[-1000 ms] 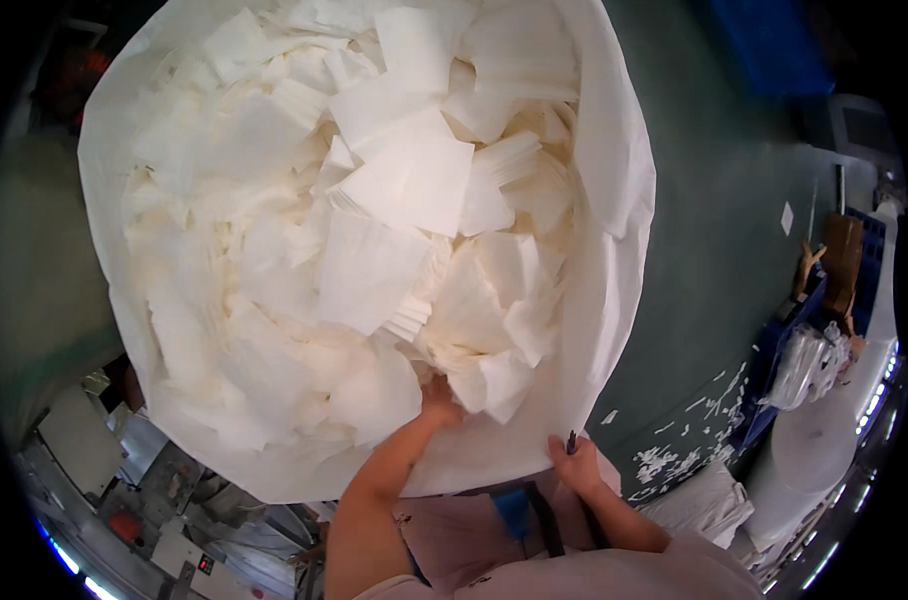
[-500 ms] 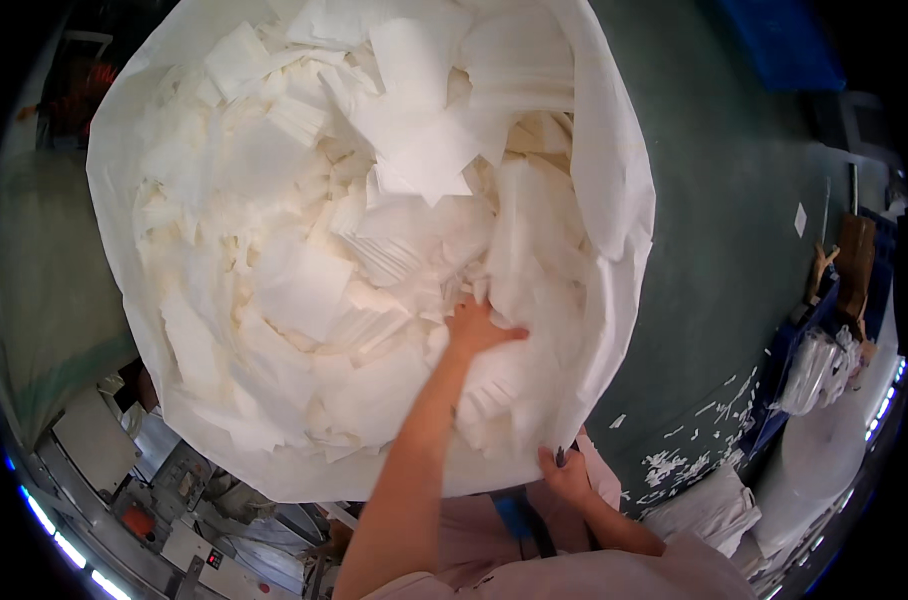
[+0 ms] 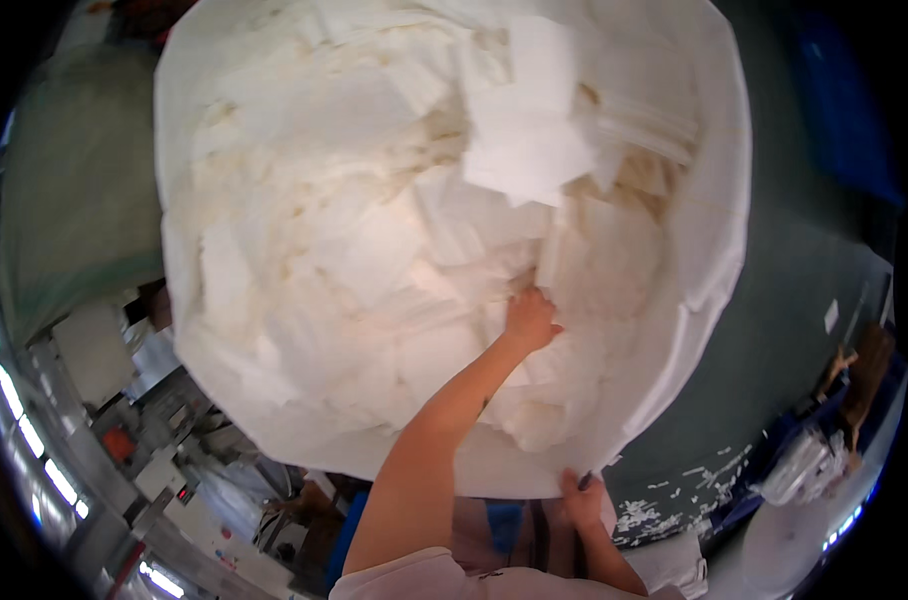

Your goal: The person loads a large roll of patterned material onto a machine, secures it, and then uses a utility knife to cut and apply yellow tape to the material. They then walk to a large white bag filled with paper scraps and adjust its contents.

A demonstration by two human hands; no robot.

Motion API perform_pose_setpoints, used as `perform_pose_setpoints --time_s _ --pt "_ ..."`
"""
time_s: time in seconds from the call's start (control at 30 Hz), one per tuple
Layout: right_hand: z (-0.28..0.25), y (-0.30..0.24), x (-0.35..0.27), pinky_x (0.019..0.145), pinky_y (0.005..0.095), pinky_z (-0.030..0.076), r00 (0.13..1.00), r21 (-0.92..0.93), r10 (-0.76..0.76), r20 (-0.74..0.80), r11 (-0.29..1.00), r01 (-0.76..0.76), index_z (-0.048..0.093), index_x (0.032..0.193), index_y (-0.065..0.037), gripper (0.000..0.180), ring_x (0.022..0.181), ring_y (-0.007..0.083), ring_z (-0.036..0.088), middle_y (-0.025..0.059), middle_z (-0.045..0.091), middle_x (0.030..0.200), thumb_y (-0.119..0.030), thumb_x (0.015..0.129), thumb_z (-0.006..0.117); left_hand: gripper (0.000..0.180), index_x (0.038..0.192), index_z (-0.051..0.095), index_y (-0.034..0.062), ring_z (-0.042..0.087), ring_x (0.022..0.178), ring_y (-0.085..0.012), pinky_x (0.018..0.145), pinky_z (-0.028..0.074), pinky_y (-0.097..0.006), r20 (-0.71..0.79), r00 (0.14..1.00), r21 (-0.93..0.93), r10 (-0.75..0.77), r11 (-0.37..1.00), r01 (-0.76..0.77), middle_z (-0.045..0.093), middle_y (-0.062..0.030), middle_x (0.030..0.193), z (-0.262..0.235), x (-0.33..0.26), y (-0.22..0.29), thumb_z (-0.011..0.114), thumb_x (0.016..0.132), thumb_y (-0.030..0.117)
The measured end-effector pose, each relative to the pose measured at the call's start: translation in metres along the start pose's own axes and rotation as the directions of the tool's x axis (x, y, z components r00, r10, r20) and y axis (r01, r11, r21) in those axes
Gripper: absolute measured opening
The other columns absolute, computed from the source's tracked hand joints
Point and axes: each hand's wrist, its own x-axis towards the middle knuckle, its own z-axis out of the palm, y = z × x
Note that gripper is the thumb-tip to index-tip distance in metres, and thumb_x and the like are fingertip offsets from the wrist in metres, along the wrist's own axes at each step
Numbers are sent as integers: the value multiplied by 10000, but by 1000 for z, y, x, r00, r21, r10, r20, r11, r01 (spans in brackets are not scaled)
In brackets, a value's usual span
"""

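Observation:
A big white bag point(image 3: 714, 250) stands open in front of me, filled with loose white sheets and scraps point(image 3: 374, 235), some in layered stacks. My left hand point(image 3: 532, 322) reaches into its near right part. The fingers are curled down into the sheets, with the tips hidden and blurred, so what they hold cannot be made out. At the near edge of the bag, my right hand point(image 3: 582, 502) is closed around a small dark object point(image 3: 585, 482), whose kind I cannot tell. That hand sits against the bag's rim.
Green floor point(image 3: 794, 260) lies to the right, with small white scraps point(image 3: 654, 510) strewn over it. A blue container point(image 3: 844, 110) is at the far right. Clear plastic bundles point(image 3: 802, 470) lie lower right. Machinery point(image 3: 174, 490) stands at lower left, below a greenish covered surface point(image 3: 84, 190).
The view has shifted, so the bag appears further right. My left hand's fingers, spread before, are now drawn together on the sheets. My right hand stays at the rim.

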Motion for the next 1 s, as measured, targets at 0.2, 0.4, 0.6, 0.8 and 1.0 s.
perform_pose_setpoints --time_s 0.2,0.4,0.6,0.8,1.0 --pt "7 9 0 514 262 403 1000 5 23 -6 1000 -23 579 723 59 226 578 74 490 2 559 623 -145 819 562 673 1200 463 164 416 1109 -357 946 262 -542 -715 693 8 -86 991 132 450 -203 1171 -146 -82 -153 684 627 439" --pt "12 -12 -1 562 242 404 991 150 131 -18 981 -127 573 774 44 176 648 74 487 6 565 721 -125 822 555 1125 1386 147 232 397 1134 -408 935 319 -508 -78 953 -403 -293 884 239 355 -244 1282 -44 -85 -202 712 493 619" --pt "24 -16 -3 556 261 416 993 8 114 -39 993 -114 580 773 42 157 647 90 497 13 566 722 -110 810 567 901 1351 241 288 301 1179 -386 889 330 -558 23 928 -210 -373 905 369 302 -164 1306 7 -80 -172 669 605 557" --pt "50 -41 -9 694 294 448 990 -55 -62 -124 997 56 478 1032 77 320 791 165 533 94 569 901 -109 792 578 856 1319 301 306 403 1116 -317 829 392 -506 -50 902 -205 -430 888 412 331 -131 1285 23 -56 -195 739 595 436" --pt "27 -20 -12 336 235 333 983 81 159 -88 985 -152 526 764 -44 128 404 74 428 -11 487 577 -152 814 572 611 1189 472 199 406 1125 -298 894 321 -513 -443 881 -88 -165 986 141 438 -136 1200 -8 -146 -148 705 650 367"
